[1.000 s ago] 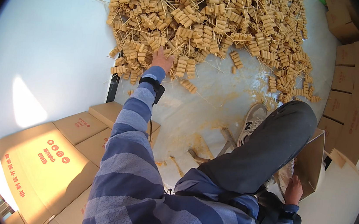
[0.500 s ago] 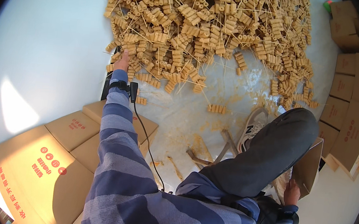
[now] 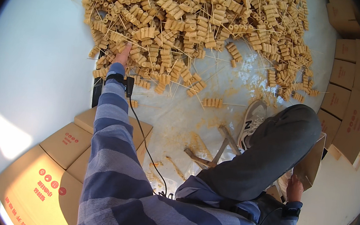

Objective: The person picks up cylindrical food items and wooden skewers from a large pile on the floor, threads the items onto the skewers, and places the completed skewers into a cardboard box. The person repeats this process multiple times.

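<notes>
A big heap of skewers (image 3: 189, 21), each a thin stick threaded with tan, ridged rolls, covers the far part of the plastic-sheeted surface. My left hand (image 3: 122, 55) reaches into the heap's near left edge. One finger shows stretched out against the rolls; the others are hidden, so its grip cannot be made out. Low on the right, beside my bent leg, my right hand (image 3: 294, 190) grips the edge of an open cardboard box (image 3: 309, 170). Clear plastic shows by that box's opening. A single skewer (image 3: 212, 102) lies apart, nearer to me than the heap.
Closed cardboard boxes (image 3: 64, 144) stand at the left; more stacked boxes (image 3: 339, 100) line the right. Wooden bars (image 3: 219, 152) of a stool or frame lie below the heap. A cable (image 3: 144, 137) runs from my left wrist. My shoe (image 3: 252, 122) rests near the heap.
The view has shifted, so the heap sits further left and slightly larger. My left hand has pushed a little deeper among the skewers. My right hand stays at the box.
</notes>
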A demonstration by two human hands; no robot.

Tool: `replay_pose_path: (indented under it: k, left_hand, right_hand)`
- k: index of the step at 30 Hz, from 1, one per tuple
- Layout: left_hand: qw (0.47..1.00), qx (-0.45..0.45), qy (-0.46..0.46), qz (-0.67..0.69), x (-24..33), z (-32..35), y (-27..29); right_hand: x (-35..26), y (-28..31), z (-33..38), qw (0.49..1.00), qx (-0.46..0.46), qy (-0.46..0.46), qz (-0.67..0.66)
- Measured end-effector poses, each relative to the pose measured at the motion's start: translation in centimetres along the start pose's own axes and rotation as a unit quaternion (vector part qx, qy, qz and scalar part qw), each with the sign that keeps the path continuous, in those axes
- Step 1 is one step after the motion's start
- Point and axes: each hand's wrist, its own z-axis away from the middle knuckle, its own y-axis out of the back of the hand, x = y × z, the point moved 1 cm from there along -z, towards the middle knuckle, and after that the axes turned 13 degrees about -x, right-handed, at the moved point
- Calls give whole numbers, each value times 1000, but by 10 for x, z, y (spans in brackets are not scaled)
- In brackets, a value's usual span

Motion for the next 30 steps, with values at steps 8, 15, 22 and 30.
replay_pose_path:
  k: [8,15,22,30]
  left_hand:
    - [992,-50,-87,80,-59,2,-115]
    - [981,-45,-144,121,-48,65,-195]
    - [972,-109,-153,140,-37,108,-263]
    - [920,-372,48,113,-66,138,-152]
  right_hand:
    - [2,1,0,1000,5,7,-8]
    - [1,1,0,999,15,35,-24]
    - [-3,1,1,999,23,33,-36]
    - [2,3,-8,1000,-3,28,-7]
